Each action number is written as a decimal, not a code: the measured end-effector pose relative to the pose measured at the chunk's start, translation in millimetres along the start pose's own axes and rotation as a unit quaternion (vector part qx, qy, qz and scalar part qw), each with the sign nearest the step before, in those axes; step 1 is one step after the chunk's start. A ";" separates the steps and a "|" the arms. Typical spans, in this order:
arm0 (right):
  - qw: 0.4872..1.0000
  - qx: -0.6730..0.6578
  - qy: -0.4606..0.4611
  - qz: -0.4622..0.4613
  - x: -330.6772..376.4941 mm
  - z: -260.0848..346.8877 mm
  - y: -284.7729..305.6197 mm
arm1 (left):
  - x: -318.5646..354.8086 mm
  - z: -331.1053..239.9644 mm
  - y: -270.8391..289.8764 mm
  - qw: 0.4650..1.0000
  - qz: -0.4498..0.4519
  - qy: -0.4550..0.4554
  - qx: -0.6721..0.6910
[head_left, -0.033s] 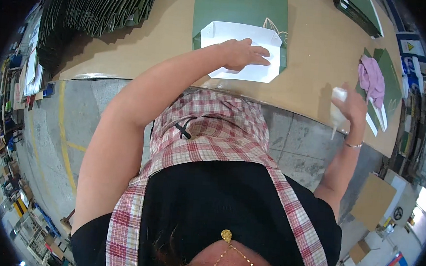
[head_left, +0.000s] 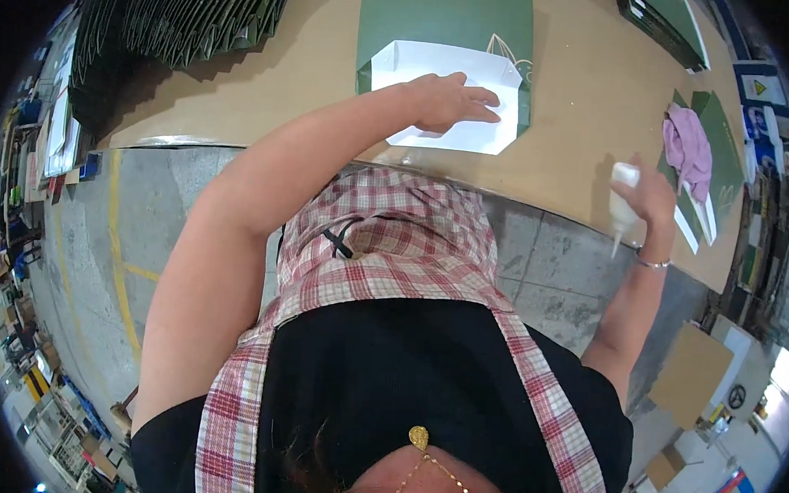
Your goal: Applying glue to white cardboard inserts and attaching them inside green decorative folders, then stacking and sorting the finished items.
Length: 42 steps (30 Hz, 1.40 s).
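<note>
A green paper bag (head_left: 446, 19) lies flat near the middle of the table, its bottom end folded out to show a white inside (head_left: 396, 70). Across that white part rests my left hand (head_left: 444, 103), fingers spread and holding nothing. Off to the right, my right hand (head_left: 655, 197) grips a white squeeze bottle (head_left: 624, 206) over the table's front edge. The bottle's thin nozzle points down toward me. Close to the right hand, a pink cloth (head_left: 688, 149) lies on another green bag (head_left: 721, 144) with white edges.
A large fanned stack of green folded bags (head_left: 174, 12) fills the table's far left. More green bags (head_left: 665, 28) lie at the far right. The brown tabletop (head_left: 593, 96) has a curved front edge, close to my checked apron (head_left: 392, 219).
The squeeze bottle and my right hand have shifted very slightly. My left hand and the paper bag stay where they were.
</note>
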State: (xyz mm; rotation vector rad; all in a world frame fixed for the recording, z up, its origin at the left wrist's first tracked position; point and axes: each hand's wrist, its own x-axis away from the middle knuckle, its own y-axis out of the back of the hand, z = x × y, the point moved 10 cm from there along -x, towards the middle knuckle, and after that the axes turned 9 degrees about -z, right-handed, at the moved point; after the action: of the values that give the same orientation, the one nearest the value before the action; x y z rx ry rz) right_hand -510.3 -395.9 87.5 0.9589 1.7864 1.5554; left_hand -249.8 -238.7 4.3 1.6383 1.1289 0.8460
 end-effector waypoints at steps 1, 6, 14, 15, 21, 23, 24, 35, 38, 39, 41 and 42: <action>0.999 -0.037 0.005 0.033 -7.4 -1.4 -21.5 | 3.8 -0.3 0.5 1.000 0.003 0.009 -0.006; 0.993 -0.071 0.030 0.086 -20.7 4.1 -53.6 | 4.1 -3.5 -0.7 1.000 0.005 0.012 -0.017; 0.994 0.027 0.024 -0.105 -12.3 34.5 -5.9 | 7.5 2.2 0.5 0.999 -0.010 0.013 -0.050; 0.994 0.027 0.019 -0.107 -14.5 44.6 -6.8 | 6.7 -0.8 2.2 0.999 -0.010 0.008 -0.053; 0.890 -0.436 0.109 -0.076 -66.7 172.4 -7.6 | 11.2 -9.1 3.9 0.995 -0.010 0.033 -0.089; 0.881 -0.451 0.127 -0.064 -78.8 181.2 -19.5 | 11.0 -15.2 6.2 0.996 -0.019 0.040 -0.081; 0.872 -0.465 0.145 -0.042 -82.4 189.2 -28.8 | 12.9 -19.1 10.4 0.997 -0.018 0.049 -0.063; 0.877 -0.468 0.102 -0.036 -78.2 191.9 -32.7 | 133.8 98.2 83.2 0.889 -0.335 0.267 0.161; 0.886 -0.438 0.143 -0.063 -65.7 186.2 -33.6 | 129.9 82.9 62.1 0.941 -0.289 0.174 0.018; 0.883 -0.415 0.197 -0.099 -56.0 188.9 -26.6 | 130.2 80.9 52.6 0.953 -0.248 0.174 0.030; 0.877 -0.390 0.249 -0.128 -38.9 187.7 -23.0 | 134.4 67.4 42.8 0.964 -0.220 0.149 -0.006; 0.877 -0.368 0.280 -0.127 -30.0 190.8 -21.4 | 135.4 55.4 39.3 0.972 -0.194 0.123 -0.048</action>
State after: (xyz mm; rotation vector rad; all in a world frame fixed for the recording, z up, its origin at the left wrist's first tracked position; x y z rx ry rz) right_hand -342.5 -312.5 36.0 -0.1054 1.3427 2.2121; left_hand -143.2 -133.7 27.7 1.1995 1.4970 0.8427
